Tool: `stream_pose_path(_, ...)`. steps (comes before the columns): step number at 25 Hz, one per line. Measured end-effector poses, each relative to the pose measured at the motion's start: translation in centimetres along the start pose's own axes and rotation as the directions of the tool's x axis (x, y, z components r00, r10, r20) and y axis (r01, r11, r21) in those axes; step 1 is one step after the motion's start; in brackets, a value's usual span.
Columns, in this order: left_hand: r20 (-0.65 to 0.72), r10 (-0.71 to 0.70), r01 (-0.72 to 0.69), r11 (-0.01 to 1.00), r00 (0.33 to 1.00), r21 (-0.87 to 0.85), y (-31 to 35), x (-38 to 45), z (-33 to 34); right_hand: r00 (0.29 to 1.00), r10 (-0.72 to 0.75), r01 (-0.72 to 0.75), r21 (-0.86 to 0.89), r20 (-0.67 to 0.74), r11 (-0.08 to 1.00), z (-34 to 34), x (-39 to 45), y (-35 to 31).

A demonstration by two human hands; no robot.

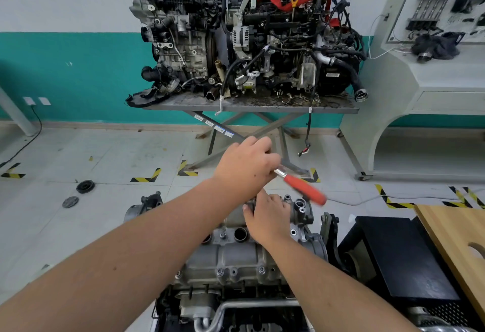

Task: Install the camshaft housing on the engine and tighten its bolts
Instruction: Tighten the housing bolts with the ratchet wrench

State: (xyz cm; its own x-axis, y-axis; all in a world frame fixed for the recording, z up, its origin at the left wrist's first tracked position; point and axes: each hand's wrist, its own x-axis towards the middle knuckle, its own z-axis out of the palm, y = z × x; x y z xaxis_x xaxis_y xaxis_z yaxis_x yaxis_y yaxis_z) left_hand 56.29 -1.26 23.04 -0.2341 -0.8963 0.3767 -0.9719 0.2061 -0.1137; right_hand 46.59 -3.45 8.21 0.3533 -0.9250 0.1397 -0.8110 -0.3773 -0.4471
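Above the camshaft housing (236,250), left hand (246,166) grips a red-handled ratchet (301,187) pointing right, right hand (270,216) steadies beneath, fingers hidden.

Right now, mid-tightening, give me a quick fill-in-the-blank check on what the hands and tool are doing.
1. The ratchet wrench has a handle coloured ____.
2. The wrench is gripped by the ____ hand.
3. The right hand rests on top of the camshaft ____.
4. The two black round parts lie on the ____.

Missing words: red; left; housing; floor
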Motion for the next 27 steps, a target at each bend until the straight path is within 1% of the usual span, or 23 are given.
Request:
stream_pose_path(1,-0.129,0.011,-0.019,0.998,0.992,-0.062,0.2,-0.8,0.6,1.000,0.001,-0.001,0.010,-0.004,1.000,0.1,0.0,0.0)
stream_pose_path(2,-0.244,-0.023,-0.018,0.986,0.970,-0.167,0.5,-1.4,1.4,1.000,0.000,-0.001,0.027,0.029,1.000,0.3,0.1,0.1)
stream_pose_path(3,-0.311,-0.092,-0.001,0.958,0.946,-0.286,0.9,-1.9,2.1,0.997,0.009,-0.013,0.058,0.075,0.998,0.5,0.2,0.1)
stream_pose_path(4,-0.326,-0.170,0.028,0.917,0.930,-0.398,1.4,-2.2,2.8,0.993,0.021,-0.034,0.113,0.113,0.993,0.6,0.3,0.1)
stream_pose_path(5,-0.312,-0.236,0.055,0.869,0.920,-0.492,1.9,-2.7,3.5,0.991,0.032,-0.050,0.141,0.131,0.989,0.6,0.2,0.1)
stream_pose_path(6,-0.283,-0.283,0.066,0.804,0.916,-0.590,2.2,-3.1,4.1,0.995,0.015,-0.028,0.120,0.102,0.992,0.7,0.1,0.2)
stream_pose_path(7,-0.241,-0.329,0.073,0.712,0.913,-0.698,2.2,-3.5,4.4,0.998,-0.021,0.020,0.030,0.053,0.999,0.7,0.0,0.2)
stream_pose_path(8,-0.178,-0.380,0.083,0.578,0.907,-0.812,2.2,-3.7,4.5,0.999,-0.049,0.049,-0.038,0.017,0.998,0.6,0.0,0.3)
stream_pose_path(9,-0.111,-0.423,0.098,0.442,0.899,-0.892,2.3,-3.7,4.5,0.999,-0.047,0.048,-0.047,0.017,0.998,0.3,-0.1,0.2)
stream_pose_path(10,-0.056,-0.481,0.116,0.321,0.875,-0.940,2.5,-3.7,4.4,0.999,-0.034,0.035,-0.035,0.030,0.999,0.1,-0.1,0.1)
stream_pose_path(12,0.078,-0.611,0.177,0.104,0.788,-0.979,3.0,-3.2,4.3,0.999,-0.001,0.002,-0.013,0.048,1.000,0.2,0.1,0.2)
stream_pose_path(13,0.177,-0.649,0.203,-0.036,0.740,-0.979,3.2,-2.8,4.2,0.999,0.006,-0.006,-0.019,0.049,1.000,0.1,0.1,0.1)
stream_pose_path(14,0.286,-0.659,0.215,-0.189,0.696,-0.958,3.1,-2.5,4.1,0.999,0.006,-0.005,-0.026,0.050,1.000,0.2,0.1,0.2)
stream_pose_path(15,0.374,-0.648,0.211,-0.317,0.664,-0.925,2.8,-2.2,3.9,0.999,0.002,-0.001,-0.033,0.046,0.999,0.3,0.0,0.2)
stream_pose_path(16,0.428,-0.627,0.208,-0.394,0.651,-0.895,2.4,-1.9,3.6,0.999,-0.002,0.004,-0.038,0.038,0.999,0.3,0.1,0.2)
stream_pose_path(17,0.451,-0.605,0.229,-0.410,0.656,-0.883,2.0,-1.6,3.2,1.000,-0.005,0.006,-0.041,0.031,0.999,0.3,0.1,0.2)
stream_pose_path(18,0.453,-0.584,0.265,-0.381,0.673,-0.886,1.7,-1.3,2.8,1.000,-0.006,0.007,-0.041,0.022,0.999,0.3,0.1,0.2)
stream_pose_path(20,0.433,-0.533,0.325,-0.288,0.727,-0.901,1.4,-1.0,2.2,1.000,-0.004,0.005,-0.044,0.015,0.999,0.4,0.1,0.3)
stream_pose_path(23,0.441,-0.434,0.405,-0.178,0.786,-0.897,0.3,-1.0,1.4,1.000,-0.003,0.004,-0.043,0.022,0.999,0.4,0.2,0.2)
stream_pose_path(25,0.483,-0.343,0.473,-0.118,0.805,-0.873,-0.8,-0.9,0.5,1.000,-0.001,0.001,-0.039,0.021,0.999,0.5,0.2,0.2)
stream_pose_path(27,0.530,-0.280,0.535,-0.067,0.801,-0.842,-1.7,-0.7,-0.3,1.000,-0.002,0.002,-0.029,0.025,1.000,0.4,0.2,0.3)
